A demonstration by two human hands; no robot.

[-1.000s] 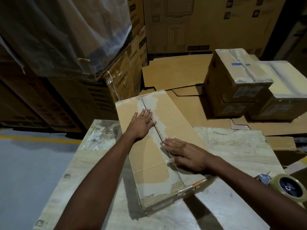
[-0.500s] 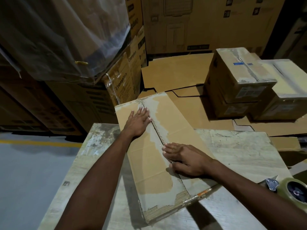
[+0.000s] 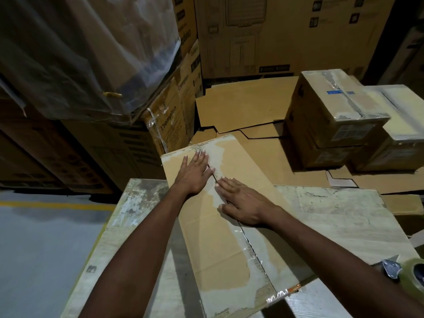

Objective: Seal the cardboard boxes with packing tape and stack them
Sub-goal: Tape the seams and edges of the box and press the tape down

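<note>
- Cardboard box point(image 3: 213, 244): flat on table point(image 3: 332, 214); long axis runs near-right to far-left; far end overhangs the table's far edge.
- Left hand point(image 3: 195, 171): flat, fingers straight, pressing the top left of the taped seam point(image 3: 249, 246).
- Right hand point(image 3: 241, 203): flat on the seam, just beside the left hand.
- Tape dispenser point(image 3: 410, 271): near-right table edge.
- Bare tabletop right of box; grey floor point(image 3: 46, 237) left.

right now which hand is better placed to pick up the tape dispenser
Right, probably. The tape dispenser sits just beside that forearm, behind the right hand; the left hand lies flat at the far end of the cardboard box.
</note>
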